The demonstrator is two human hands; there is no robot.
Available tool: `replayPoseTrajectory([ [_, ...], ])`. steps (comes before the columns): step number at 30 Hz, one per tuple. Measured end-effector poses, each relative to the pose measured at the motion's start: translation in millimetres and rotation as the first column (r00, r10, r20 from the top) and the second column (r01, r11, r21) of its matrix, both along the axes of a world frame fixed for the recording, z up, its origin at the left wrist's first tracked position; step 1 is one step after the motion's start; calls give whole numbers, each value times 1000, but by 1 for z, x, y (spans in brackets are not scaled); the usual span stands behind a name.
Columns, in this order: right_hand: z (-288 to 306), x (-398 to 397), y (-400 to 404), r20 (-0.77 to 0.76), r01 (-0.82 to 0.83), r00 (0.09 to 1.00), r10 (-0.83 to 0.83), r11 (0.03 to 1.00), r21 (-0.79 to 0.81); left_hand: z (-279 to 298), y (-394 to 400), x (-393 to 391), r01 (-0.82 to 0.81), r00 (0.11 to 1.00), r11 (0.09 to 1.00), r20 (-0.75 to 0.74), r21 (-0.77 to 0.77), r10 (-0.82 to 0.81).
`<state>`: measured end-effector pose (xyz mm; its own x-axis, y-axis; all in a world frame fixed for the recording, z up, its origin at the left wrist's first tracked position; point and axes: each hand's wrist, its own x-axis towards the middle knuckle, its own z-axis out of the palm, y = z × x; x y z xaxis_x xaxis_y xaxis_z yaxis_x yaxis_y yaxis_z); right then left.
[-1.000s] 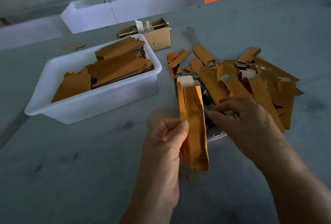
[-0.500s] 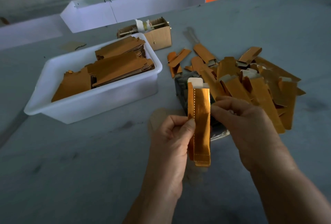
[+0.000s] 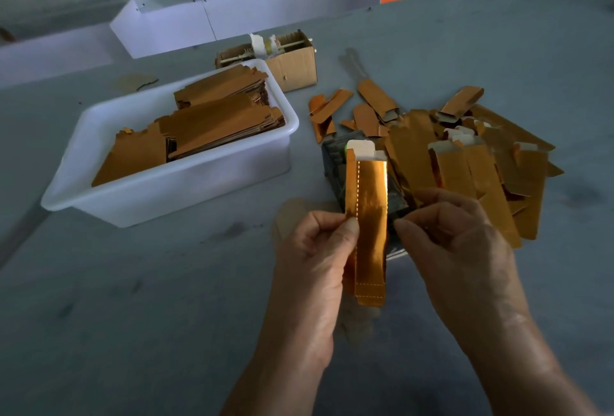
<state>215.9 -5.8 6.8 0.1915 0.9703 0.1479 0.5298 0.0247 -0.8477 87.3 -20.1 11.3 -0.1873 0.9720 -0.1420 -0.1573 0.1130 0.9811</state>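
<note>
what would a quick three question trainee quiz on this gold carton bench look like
1. True or false: the white plastic tub holds stacked flat gold blanks.
2. Where does the loose pile of gold cartons lie? A in the tub; B on the table, right of the tub; C on the floor.
3. What colour is the open flap on the gold carton that the left hand pinches?
Key: 1 true; 2 B; 3 white.
</note>
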Motion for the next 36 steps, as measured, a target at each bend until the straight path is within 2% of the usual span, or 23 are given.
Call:
replayPoseTrajectory([
  [3,-4,0,-2,-7,24,1000,-24,1000,1,2,0,1,-24,1000,999,15,45,23],
  [6,-7,0,-3,-31,30,999,-29,1000,10,2,2,2,21,1000,995,-12,97,-20],
  [12,-9,1,-5,-109,12,994,-9,1000,28,4,4,7,101,991,993,-98,66,-95],
  [15,-10,1,-5,-89,3,996,-2,1000,21,6,5,6,106,986,992,-135,75,-95],
  [16,-8,0,-4,-48,5,999,-3,1000,30,6,6,5,108,981,991,-168,82,-93],
  [18,-3,-2,-5,139,22,990,-37,994,105,7,6,5,115,968,990,-231,83,-93],
  [21,2,-6,-2,390,33,915,-100,984,177,7,6,5,109,962,992,-256,58,-91],
  [27,9,-4,1,480,19,875,-69,994,107,10,8,7,114,936,993,-338,35,-96],
  [30,0,1,-3,546,-8,837,28,999,-40,11,8,6,104,917,994,-390,21,-87],
  [33,4,16,-10,385,-30,923,17,999,30,14,10,5,105,924,995,-369,-4,-99],
  [36,19,30,-12,57,-82,995,79,995,59,16,9,6,125,944,991,-301,-48,-134],
])
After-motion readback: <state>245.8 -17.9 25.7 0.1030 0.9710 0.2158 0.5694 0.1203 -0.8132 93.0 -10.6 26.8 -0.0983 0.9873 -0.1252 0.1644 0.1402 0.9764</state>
